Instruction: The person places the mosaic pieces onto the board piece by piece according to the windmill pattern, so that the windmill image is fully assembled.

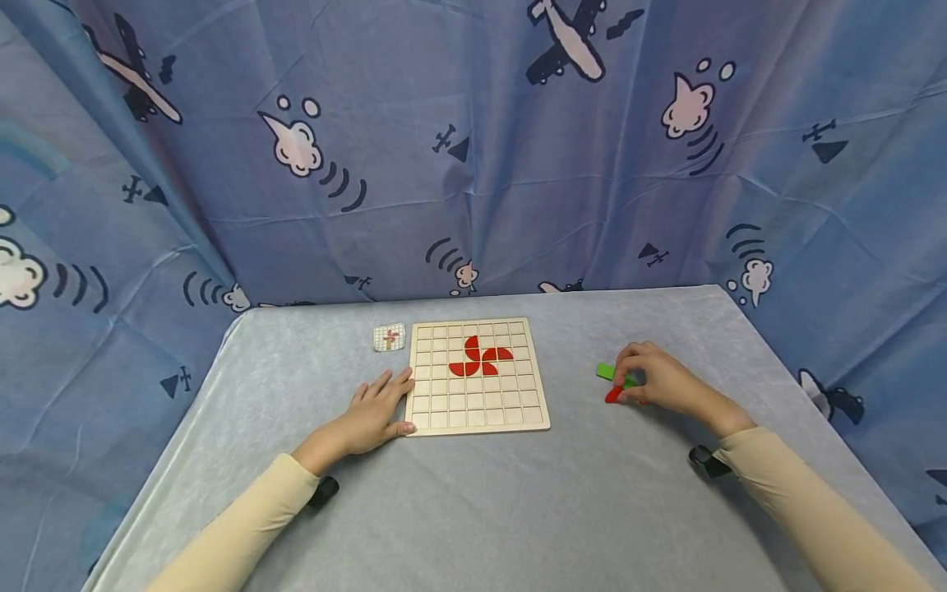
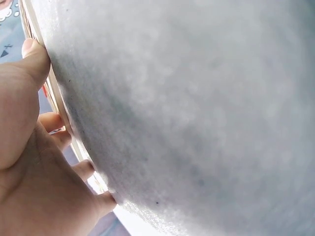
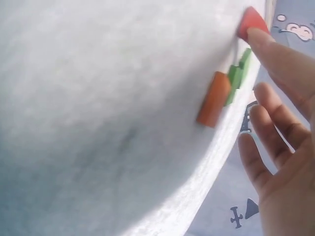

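A square wooden grid board lies on the table, with several red pieces set in its squares in a pinwheel shape. My left hand rests at the board's left edge, fingers spread, with thumb and fingertips touching the rim. Right of the board, my right hand pinches a red piece with a curved edge, close over the table. Under and beside that hand lie green pieces and an orange piece. In the head view the hand covers most of the orange one.
A small card printed with a grid and a red pinwheel figure lies beside the board's upper left corner. Grey cloth covers the table. Behind and at the sides hangs a blue curtain with airplane prints.
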Demonstrator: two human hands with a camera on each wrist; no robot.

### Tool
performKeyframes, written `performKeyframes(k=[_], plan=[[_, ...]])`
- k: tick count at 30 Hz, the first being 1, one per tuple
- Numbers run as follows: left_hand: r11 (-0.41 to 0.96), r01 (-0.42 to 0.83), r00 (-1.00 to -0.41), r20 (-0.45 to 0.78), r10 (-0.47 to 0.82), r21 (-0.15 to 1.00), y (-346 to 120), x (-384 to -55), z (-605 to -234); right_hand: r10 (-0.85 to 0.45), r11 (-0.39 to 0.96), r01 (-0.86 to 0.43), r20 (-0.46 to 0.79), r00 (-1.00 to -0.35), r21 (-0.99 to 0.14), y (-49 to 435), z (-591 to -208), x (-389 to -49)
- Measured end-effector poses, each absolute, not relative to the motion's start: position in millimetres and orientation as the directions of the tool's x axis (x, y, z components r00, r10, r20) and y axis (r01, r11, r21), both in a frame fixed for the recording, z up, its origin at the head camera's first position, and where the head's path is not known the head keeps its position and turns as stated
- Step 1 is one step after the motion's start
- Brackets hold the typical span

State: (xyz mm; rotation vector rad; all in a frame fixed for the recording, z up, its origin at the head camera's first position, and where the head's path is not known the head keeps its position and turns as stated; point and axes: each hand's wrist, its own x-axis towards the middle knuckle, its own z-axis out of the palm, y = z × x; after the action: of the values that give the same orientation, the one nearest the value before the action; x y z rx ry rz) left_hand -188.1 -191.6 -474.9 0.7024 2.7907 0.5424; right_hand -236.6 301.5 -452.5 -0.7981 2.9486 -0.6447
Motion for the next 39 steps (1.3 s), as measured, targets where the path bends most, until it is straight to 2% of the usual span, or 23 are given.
performKeyframes(k=[5,10,13,20,39], plan=[[0.820,0.416,-0.864,-0.110,0.491,0.394,-192,-189,-477,-0.480,0.762,-0.476,0.110,-0.870,-0.439,296,-452,-235],[0.816,0.426,-0.861,-0.102,0.498,0.390,-192,-189,-477,-0.539,0.720,-0.552,0.161,-0.827,-0.422,291,-455,-231],[0.818,0.423,-0.861,-0.107,0.497,0.390,-192,-190,-477,-0.560,0.716,-0.567,0.150,-0.815,-0.407,292,-454,-228],[0.822,0.413,-0.863,-0.120,0.491,0.393,-192,-190,-476,-0.547,0.738,-0.524,0.076,-0.833,-0.425,297,-451,-223],[0.820,0.415,-0.863,-0.113,0.492,0.395,-192,-188,-475,-0.581,0.732,-0.585,0.128,-0.803,-0.348,295,-459,-226]])
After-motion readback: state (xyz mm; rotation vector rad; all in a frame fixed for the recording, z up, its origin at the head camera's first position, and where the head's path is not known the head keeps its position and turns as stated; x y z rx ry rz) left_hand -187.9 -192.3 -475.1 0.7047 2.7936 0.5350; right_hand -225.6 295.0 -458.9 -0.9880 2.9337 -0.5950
